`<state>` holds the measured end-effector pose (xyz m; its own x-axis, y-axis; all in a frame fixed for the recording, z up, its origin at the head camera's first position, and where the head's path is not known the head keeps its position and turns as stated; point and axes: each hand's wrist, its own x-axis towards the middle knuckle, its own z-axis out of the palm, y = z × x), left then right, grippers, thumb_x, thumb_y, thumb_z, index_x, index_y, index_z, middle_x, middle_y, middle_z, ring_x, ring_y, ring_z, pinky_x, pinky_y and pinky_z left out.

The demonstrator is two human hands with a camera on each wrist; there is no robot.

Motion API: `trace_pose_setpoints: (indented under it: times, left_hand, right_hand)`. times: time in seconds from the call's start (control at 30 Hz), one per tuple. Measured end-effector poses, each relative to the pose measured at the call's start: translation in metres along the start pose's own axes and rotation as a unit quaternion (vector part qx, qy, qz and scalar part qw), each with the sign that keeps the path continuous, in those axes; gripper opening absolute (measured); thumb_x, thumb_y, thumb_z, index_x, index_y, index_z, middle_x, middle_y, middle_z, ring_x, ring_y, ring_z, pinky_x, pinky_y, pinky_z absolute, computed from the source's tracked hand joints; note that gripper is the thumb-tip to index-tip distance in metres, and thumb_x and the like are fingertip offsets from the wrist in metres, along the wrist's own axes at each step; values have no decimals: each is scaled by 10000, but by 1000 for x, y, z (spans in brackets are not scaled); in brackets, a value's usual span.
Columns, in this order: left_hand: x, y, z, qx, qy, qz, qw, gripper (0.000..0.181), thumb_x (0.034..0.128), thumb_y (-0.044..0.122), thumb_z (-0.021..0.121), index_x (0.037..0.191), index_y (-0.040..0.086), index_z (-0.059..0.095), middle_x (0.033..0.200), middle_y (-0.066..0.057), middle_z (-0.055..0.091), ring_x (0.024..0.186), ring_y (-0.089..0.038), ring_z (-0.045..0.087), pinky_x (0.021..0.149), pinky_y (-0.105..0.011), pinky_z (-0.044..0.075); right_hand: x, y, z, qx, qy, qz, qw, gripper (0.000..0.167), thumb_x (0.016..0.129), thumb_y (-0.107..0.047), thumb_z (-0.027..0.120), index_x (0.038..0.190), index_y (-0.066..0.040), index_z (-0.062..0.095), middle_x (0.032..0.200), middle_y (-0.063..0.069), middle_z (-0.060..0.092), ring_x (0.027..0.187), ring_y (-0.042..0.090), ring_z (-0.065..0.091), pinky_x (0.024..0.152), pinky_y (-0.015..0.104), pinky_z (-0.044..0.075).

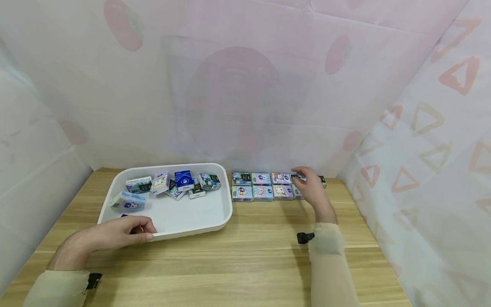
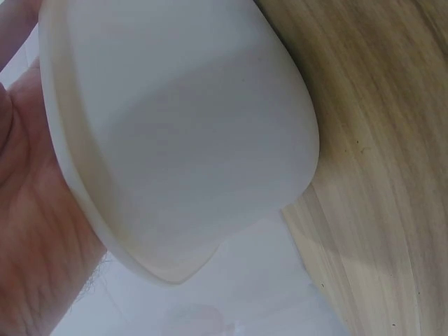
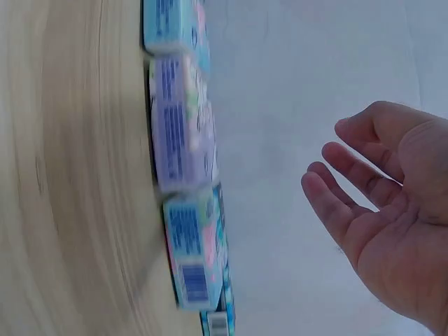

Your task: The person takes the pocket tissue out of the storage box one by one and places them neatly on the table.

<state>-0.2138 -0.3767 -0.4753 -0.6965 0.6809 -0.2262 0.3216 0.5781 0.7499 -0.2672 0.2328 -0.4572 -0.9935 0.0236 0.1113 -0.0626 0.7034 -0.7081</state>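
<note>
My left hand (image 1: 111, 233) grips the front rim of the white tray (image 1: 215, 228), fingers over the edge; in the left wrist view the palm (image 2: 35, 217) lies along the tray's rim and outer wall (image 2: 210, 126). Small tissue packs, among them a dark blue one (image 1: 184, 180) and a light blue one (image 1: 129, 202), lie scattered in the tray. Above the right end of two rows of packs is my right hand (image 1: 314, 192), fingers loosely bent and holding nothing. The right wrist view shows that hand (image 3: 385, 203) apart from a purple pack (image 3: 175, 126) and a blue-pink pack (image 3: 192, 252).
The rows of packs, with a yellow-purple one (image 1: 242, 193) at their near left corner, stand beside the tray's right side. A patterned white sheet (image 1: 245, 106) rises behind the wooden table (image 1: 230, 268) and along both sides.
</note>
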Motion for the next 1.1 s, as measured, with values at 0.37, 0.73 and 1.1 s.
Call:
trace_pose_setpoints:
  times: [0.37,0.73,1.1]
  left_hand:
    - [-1,2,1,-42,-1,56,10000,67,1196,192,693,1184,158,749,978,77,633,870,1,516,723,-280,411]
    - [-1,4,0,72,7,107,9999,61,1190,182,701,1197,156,756,991,85,660,870,10,530,730,-262,437]
    - [-21,0,-30,1049,2634,-33,9590,227,1213,152,654,1399,76,759,1277,-146,799,1026,148,569,829,-171,524]
  right_hand:
    - [0,-37,39,501,-387,-517,9967,484,1198,-82,617,1673,2,580,1742,251,533,1633,467,555,1322,573,531]
    - [-5,-61,62,460,-592,-751,9944,465,1205,-112,636,1665,-51,612,1720,198,584,1624,426,576,1310,586,543]
    - [-8,-79,76,511,-856,-900,9909,478,1211,-119,625,1679,-27,593,1742,203,567,1637,414,567,1319,554,541]
